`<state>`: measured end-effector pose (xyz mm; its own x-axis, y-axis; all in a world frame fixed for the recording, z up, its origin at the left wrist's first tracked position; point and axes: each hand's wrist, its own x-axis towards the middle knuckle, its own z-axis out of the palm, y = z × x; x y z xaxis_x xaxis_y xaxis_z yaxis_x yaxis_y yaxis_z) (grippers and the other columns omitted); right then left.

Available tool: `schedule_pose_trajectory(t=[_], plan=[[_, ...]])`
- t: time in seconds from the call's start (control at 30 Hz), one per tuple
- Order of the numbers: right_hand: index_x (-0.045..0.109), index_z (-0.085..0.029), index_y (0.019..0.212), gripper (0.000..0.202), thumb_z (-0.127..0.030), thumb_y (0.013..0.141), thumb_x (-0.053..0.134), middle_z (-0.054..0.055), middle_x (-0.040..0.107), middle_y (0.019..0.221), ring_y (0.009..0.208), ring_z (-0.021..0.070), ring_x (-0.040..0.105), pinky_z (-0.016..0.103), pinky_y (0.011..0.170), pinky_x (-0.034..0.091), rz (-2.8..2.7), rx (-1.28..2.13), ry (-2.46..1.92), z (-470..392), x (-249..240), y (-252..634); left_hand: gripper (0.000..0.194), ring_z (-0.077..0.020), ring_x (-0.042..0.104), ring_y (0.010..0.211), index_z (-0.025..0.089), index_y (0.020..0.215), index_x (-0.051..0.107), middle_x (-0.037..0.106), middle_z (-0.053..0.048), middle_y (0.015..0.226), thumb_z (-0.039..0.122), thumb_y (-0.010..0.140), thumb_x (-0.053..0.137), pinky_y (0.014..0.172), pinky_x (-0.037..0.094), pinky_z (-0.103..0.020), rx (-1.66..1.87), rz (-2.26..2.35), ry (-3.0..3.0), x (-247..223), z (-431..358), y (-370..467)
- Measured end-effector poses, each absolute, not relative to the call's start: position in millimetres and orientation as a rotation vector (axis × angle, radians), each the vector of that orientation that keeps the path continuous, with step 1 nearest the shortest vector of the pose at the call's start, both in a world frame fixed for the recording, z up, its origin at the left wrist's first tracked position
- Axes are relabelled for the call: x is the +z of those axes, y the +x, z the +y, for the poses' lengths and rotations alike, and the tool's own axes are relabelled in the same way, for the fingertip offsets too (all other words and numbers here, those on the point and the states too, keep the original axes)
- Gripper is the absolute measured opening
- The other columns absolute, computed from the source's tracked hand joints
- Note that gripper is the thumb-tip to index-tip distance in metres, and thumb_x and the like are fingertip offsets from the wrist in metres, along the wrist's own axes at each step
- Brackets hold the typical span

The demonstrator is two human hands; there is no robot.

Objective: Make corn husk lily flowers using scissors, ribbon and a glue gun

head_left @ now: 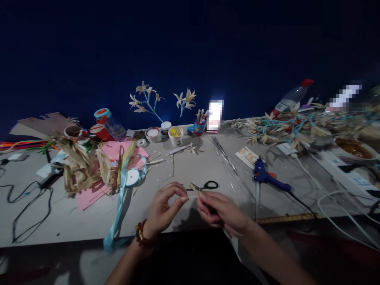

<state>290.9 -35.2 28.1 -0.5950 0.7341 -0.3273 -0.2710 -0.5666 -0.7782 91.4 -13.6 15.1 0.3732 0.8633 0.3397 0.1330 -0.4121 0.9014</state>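
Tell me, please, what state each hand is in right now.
Left hand: thumb and finger nearly together; whether they hold anything cannot be told.
Right hand: closed, holding a pale strip.

Small pale strip (194, 189), slender, tilted, held

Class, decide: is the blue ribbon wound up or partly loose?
Partly loose: a long strip of blue ribbon trails from beside the white spool over the front of the table.

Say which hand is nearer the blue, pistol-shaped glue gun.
Right. The right hand is left of the glue gun and lower in the picture; the left hand is farther left, with the right hand between.
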Motion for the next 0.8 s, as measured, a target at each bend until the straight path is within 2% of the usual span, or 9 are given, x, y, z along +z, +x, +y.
schedule_pose_trajectory(t=[0.37, 0.53, 0.6, 0.67, 0.73, 0.8], plan=[[0.040, -0.020, 0.064, 0.045, -0.053, 0.091, 0.055, -0.012, 0.025, 0.041, 0.035, 0.0032, 0.010, 0.011, 0.032, 0.009, -0.591, 2.474, -0.556, -33, 30, 319, 0.014, -0.0205, 0.064, 0.084, 0.018, 0.080, 0.063, 0.067, -0.006, 0.081, 0.028, 0.090, 0.063, 0.085, 0.049, -0.037, 1.064, 0.851, 1.693, 5, -8, 87], [0.036, -0.022, 0.063, 0.048, -0.056, 0.092, 0.051, -0.012, 0.023, 0.041, 0.035, 0.0040, 0.008, 0.012, 0.031, 0.010, -0.619, 2.442, -0.513, -32, 24, 327, 0.016, -0.0206, 0.062, 0.085, 0.017, 0.079, 0.064, 0.066, -0.006, 0.081, 0.030, 0.088, 0.065, 0.082, 0.048, -0.035, 1.042, 0.834, 1.553, 1, -8, 88], [0.039, -0.022, 0.065, 0.049, -0.062, 0.093, 0.043, -0.012, 0.023, 0.042, 0.036, 0.0053, 0.009, 0.014, 0.032, 0.011, -0.794, 2.253, -0.749, -30, 19, 331, 0.015, -0.0202, 0.061, 0.085, 0.017, 0.079, 0.065, 0.065, -0.006, 0.082, 0.030, 0.086, 0.068, 0.079, 0.047, -0.033, 1.033, 0.830, 1.437, -2, -8, 90], [0.049, -0.022, 0.075, 0.048, -0.064, 0.094, 0.038, -0.009, 0.031, 0.047, 0.038, 0.0078, 0.020, 0.018, 0.035, 0.017, -1.012, 1.874, -1.101, -26, 11, 337, 0.014, -0.0188, 0.059, 0.084, 0.017, 0.078, 0.066, 0.062, -0.006, 0.084, 0.029, 0.084, 0.071, 0.077, 0.046, -0.031, 1.056, 0.823, 1.296, -5, -10, 93], [0.056, -0.021, 0.088, 0.040, -0.058, 0.095, 0.042, -0.003, 0.046, 0.059, 0.047, 0.0119, 0.038, 0.021, 0.042, 0.028, -1.186, 1.420, -1.389, -21, 0, 346, 0.014, -0.0169, 0.056, 0.082, 0.016, 0.077, 0.067, 0.059, -0.004, 0.084, 0.028, 0.081, 0.074, 0.076, 0.045, -0.029, 1.093, 0.815, 1.142, -8, -11, 97], [0.059, -0.022, 0.094, 0.027, -0.046, 0.096, 0.046, 0.003, 0.058, 0.073, 0.061, 0.0165, 0.052, 0.025, 0.052, 0.036, -1.366, 0.996, -1.647, -17, -15, 357, 0.013, -0.0155, 0.054, 0.081, 0.016, 0.077, 0.069, 0.057, -0.003, 0.082, 0.027, 0.079, 0.076, 0.076, 0.043, -0.028, 1.103, 0.806, 1.012, -9, -13, 100]])
